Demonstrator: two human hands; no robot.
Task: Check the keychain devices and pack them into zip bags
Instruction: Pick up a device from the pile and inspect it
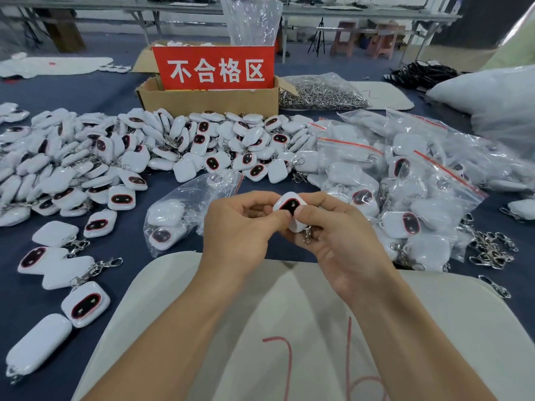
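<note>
Over blue table (121, 250), left hand (240, 227) and right hand (341, 235) together pinching keychain device (291, 205), zip bag (179, 209) behind holding devices, packed bags (419, 180) right, cardboard box (208, 96) holding red sign (214, 68).

Bright, even, cool light from overhead leaves only faint, soft shadows under the heap of white plastic keychain devices (115, 157) on the dark blue cloth table (130, 244), while the clear zip bags with red seal strips (419, 180) at the right catch white glare. The wide lens bows the far grey metal benches (362, 14) and stretches the bottom corners. Detail is slightly smeared throughout, softest on the big white plastic sack (498, 94) at the right edge and crispest around the white keychain device (290, 206) pinched between the left hand (237, 227) and the right hand (344, 241).
</note>
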